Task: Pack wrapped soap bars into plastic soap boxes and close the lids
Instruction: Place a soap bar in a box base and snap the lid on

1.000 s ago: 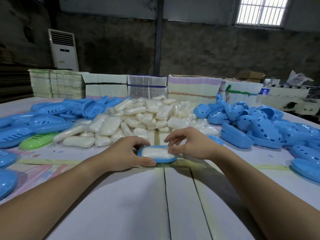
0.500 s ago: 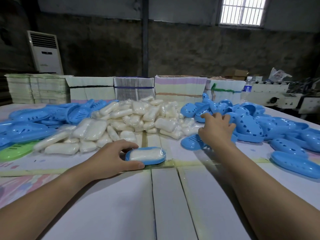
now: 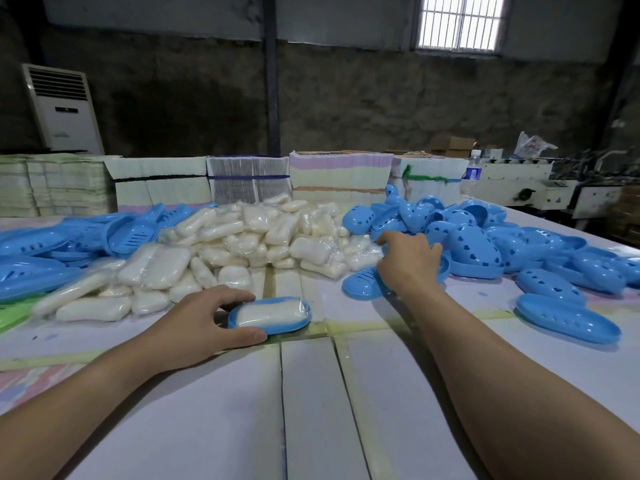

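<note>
Holding the soap box (image 3: 270,315), left hand (image 3: 194,327); no legible writing.

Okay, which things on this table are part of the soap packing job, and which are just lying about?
Part of the job:
- blue soap box holding a wrapped soap bar, in the left hand
- soap pile
- lid pile, under the right hand

Just lying about:
- water bottle
- air conditioner
- paper stacks

White table (image 3: 311,410): wrapped soap heap (image 3: 242,244), blue box halves (image 3: 485,244), paper stacks (image 3: 339,174).
</note>
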Available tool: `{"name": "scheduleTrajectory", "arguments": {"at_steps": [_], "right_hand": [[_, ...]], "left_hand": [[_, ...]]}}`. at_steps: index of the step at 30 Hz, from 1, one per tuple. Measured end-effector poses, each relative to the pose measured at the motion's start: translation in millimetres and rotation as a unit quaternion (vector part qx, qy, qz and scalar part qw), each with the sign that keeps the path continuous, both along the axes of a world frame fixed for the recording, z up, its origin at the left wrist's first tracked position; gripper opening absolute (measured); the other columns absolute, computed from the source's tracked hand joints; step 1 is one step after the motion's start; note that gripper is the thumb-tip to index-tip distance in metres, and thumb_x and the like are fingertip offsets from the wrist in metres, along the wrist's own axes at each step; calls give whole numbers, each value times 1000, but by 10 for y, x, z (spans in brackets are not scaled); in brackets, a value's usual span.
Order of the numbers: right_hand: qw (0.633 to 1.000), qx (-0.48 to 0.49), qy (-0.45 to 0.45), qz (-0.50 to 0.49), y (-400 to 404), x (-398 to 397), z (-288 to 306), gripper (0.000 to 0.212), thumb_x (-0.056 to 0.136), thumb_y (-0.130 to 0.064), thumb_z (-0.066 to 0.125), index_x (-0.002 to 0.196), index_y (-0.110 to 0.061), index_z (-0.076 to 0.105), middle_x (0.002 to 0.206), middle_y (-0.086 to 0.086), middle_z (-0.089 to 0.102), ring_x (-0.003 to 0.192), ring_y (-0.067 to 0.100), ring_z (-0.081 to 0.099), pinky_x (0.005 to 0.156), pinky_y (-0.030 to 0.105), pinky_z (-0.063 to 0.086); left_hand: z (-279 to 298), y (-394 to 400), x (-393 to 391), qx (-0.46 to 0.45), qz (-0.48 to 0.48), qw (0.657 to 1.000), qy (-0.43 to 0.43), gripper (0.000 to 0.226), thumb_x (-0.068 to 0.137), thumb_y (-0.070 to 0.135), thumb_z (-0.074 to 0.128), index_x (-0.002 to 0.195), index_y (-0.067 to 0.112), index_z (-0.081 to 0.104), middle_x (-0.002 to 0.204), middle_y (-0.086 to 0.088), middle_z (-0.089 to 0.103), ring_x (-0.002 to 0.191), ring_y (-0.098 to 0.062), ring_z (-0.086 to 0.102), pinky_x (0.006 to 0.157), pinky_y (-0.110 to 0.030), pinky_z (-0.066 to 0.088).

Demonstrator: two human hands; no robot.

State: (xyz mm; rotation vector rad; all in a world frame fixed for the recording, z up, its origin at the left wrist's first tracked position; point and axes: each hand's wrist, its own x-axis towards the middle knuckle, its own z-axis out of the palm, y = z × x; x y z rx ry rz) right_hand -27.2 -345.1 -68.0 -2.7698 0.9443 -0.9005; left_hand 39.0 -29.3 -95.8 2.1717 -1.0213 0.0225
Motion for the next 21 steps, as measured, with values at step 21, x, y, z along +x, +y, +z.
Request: {"name": "scheduleTrajectory", "arguments": {"at_steps": [21], "right_hand": [[623, 568, -175, 508, 1034, -125, 178, 61, 83, 11, 61, 123, -36, 61, 89, 7, 68, 82, 17, 66, 72, 36, 58]], "left_hand": [[-37, -29, 29, -1, 5, 1000, 3, 39, 70, 45, 87, 101, 48, 63, 101, 26, 68, 86, 14, 60, 69, -4, 41]]}}
